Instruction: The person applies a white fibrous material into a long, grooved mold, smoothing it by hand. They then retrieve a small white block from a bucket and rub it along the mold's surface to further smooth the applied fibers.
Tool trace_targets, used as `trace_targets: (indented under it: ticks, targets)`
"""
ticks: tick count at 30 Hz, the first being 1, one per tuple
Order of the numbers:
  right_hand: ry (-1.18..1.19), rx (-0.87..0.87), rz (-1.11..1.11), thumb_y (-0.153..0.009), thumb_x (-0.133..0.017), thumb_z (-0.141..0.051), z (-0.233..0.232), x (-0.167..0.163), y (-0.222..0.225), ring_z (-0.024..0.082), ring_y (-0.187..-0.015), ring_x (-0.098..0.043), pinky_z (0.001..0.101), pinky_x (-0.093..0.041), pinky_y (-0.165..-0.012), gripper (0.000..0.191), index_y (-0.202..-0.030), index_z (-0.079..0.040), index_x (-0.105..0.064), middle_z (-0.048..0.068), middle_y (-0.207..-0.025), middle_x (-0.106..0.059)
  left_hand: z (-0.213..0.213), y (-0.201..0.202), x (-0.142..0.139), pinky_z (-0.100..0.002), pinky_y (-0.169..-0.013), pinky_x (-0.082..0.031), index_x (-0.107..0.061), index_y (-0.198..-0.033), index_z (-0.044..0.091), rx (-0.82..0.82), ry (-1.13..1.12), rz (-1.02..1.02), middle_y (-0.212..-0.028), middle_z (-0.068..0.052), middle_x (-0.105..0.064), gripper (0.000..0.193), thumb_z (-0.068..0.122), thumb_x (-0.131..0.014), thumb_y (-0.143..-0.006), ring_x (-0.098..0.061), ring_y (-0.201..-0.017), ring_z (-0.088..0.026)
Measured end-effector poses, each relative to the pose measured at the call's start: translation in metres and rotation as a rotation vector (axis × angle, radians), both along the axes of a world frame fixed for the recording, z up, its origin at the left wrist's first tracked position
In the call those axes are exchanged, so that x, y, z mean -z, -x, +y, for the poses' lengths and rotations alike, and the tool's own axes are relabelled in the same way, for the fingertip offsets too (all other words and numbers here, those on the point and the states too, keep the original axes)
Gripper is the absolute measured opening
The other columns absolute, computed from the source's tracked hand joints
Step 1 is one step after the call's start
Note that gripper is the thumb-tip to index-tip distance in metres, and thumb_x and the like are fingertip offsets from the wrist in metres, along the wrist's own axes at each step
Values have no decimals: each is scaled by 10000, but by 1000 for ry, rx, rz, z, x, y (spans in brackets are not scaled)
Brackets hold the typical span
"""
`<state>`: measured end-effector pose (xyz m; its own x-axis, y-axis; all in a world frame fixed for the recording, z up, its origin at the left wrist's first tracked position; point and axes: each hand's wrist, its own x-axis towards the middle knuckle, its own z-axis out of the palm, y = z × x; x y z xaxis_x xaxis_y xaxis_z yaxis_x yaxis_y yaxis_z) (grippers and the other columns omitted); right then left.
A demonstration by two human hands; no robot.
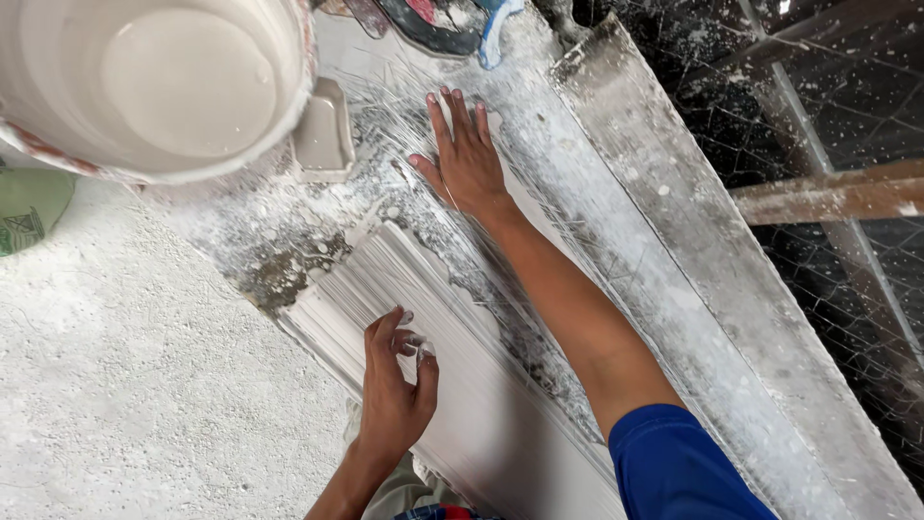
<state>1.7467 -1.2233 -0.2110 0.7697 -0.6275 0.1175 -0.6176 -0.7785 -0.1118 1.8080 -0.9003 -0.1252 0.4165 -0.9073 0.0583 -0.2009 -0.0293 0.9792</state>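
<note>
Presently, both hands were on a long white plaster moulding [452, 404] lying in its grey trough-like mould [674, 289], which ran from the upper middle of the view toward the lower right. Right hand [465, 154] lay flat, fingers spread, pressing a mat of loose glass fibre strands [385, 125] into the wet surface near the far end; nothing was gripped. Left hand [395, 385] hovered at the near ribbed edge of the moulding, thumb and forefinger pinched together, white paste on the fingertips; whether a few strands were held between them could not be told.

Handling judgement: the cast looked wet or only part set, so soft on the surface, slippery, and brittle along its thin ribbed edge. Long and narrow, it would probably snap if lifted at one end; support from beneath at several places along its length, or by the mould's stiff rim, seemed safer. The fibres looked light and clinging.

Room: a large white bucket [164, 77] of liquid plaster stood close at the upper left, with a small grey tray [322, 130] just beside it. Powdery floor [125, 385] lay open on the left. Dark mesh and a wooden bar [828, 193] bounded the right.
</note>
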Motion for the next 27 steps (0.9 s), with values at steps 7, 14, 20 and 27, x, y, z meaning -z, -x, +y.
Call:
trace_targets:
  ticks: [7,14,20,27]
  targets:
    - [-90,210,30,-1078,-408,-602,-17,-11,-19,437,-1573,-104,614,-64,-1258,877,-1629,-49,-9,304,-1662,-171,-9,-20,-3,-357,-811,-562,-352,-1454,-49,-10,-12,7,-1301,-223,-503,610,-42,-619,-905,-634,-1005,-244]
    - [-132,43,5,-1097,-381,-504,56,-32,107,413,-1579,-145,556,-86,-1285,739,-1625,-29,-177,287,-1664,-226,1,-15,-32,-351,-803,-553,-372,-1456,-37,-23,74,-61,-1264,-208,-515,590,-45,-610,-916,-633,-982,-239]
    - [-74,43,100,-1061,-416,-483,152,-37,264,356,-1564,-194,525,-112,-1281,676,-1583,-74,-284,211,-1641,-285,20,22,-38,-367,-761,-554,-370,-1454,-30,110,18,-69,-1219,-214,-513,596,-21,-619,-912,-637,-962,-253]
    - [-32,36,115,-1059,-397,-481,143,-30,248,357,-1561,-179,543,-87,-1266,679,-1589,-70,-291,221,-1648,-268,14,49,-46,-406,-787,-569,-370,-1455,-25,193,36,-83,-1278,-242,-520,643,-18,-651,-877,-636,-970,-295]
